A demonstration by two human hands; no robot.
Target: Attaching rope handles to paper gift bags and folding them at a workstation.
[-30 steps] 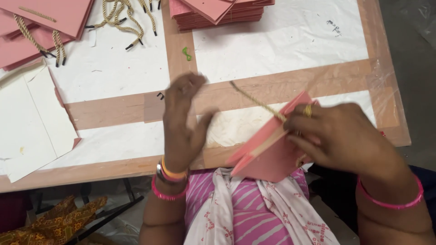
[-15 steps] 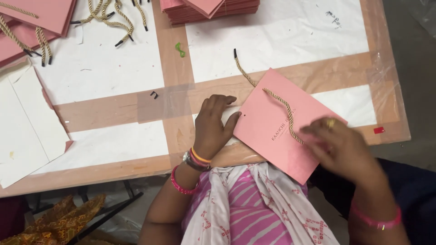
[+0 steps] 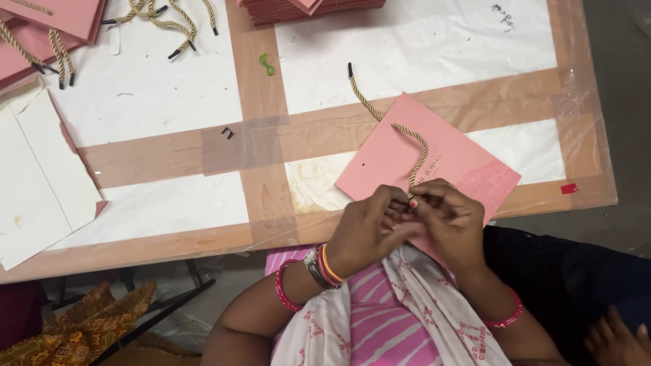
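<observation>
From the head view, the left hand [image 3: 369, 227] and right hand [image 3: 453, 220] meet with fingers curled tight, pinching the near end of a twisted gold cord [image 3: 407, 146]. The cord loops over a flat pink paper bag [image 3: 468, 166] lying at the near edge of the surface [image 3: 169, 159], which is papered white with brown tape bands. More pink bags [image 3: 51, 17] are stacked far left.

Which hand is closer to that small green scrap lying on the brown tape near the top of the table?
Left. The left hand sits below the green scrap, toward its right; the right hand lies farther right, both pinching the gold cord on the pink bag.
</observation>
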